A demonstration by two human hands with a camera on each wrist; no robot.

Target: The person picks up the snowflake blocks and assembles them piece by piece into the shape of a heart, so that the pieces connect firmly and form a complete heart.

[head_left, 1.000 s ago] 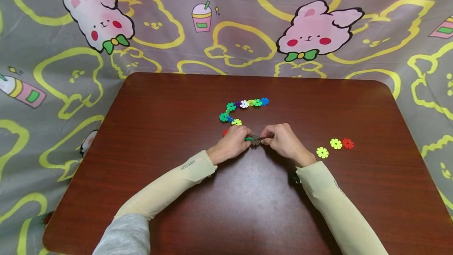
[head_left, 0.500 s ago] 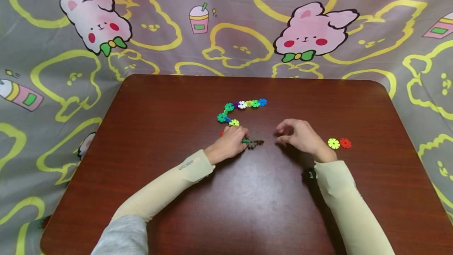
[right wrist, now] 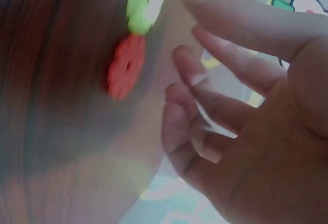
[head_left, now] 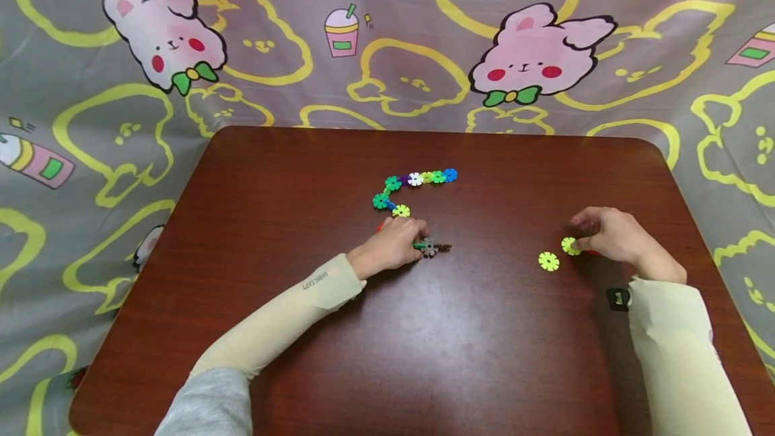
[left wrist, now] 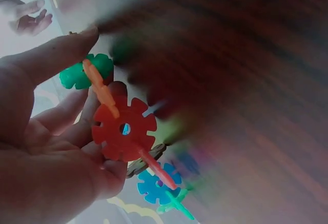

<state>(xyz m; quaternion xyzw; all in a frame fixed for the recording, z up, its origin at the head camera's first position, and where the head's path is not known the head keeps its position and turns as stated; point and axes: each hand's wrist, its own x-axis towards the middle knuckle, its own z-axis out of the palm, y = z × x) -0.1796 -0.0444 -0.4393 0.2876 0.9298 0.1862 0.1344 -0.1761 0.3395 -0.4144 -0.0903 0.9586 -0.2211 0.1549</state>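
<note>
My left hand (head_left: 393, 244) grips a chain of interlocking notched plastic discs. A grey disc (head_left: 429, 247) and a brown disc (head_left: 445, 247) stick out past its fingertips. In the left wrist view, the thumb and fingers are around the part with a green disc (left wrist: 82, 75), an orange disc (left wrist: 100, 88) and a red disc (left wrist: 124, 129). My right hand (head_left: 614, 237) hovers, fingers loosely bent, over a yellow disc (head_left: 568, 246) and a loose red disc (right wrist: 126, 66). The right wrist view shows nothing in its grasp. From the head view, the hand mostly hides that red disc.
Another yellow disc (head_left: 548, 261) lies left of the right hand. The chain's far part, with a white disc (head_left: 414, 179) and a blue end disc (head_left: 450, 175), curves across the brown table (head_left: 290, 180). A patterned cloth (head_left: 412, 12) hangs behind the table.
My right hand has let go of the chain's brown end and moved right to the loose discs. The left hand stays nearly in place, still holding the chain.
</note>
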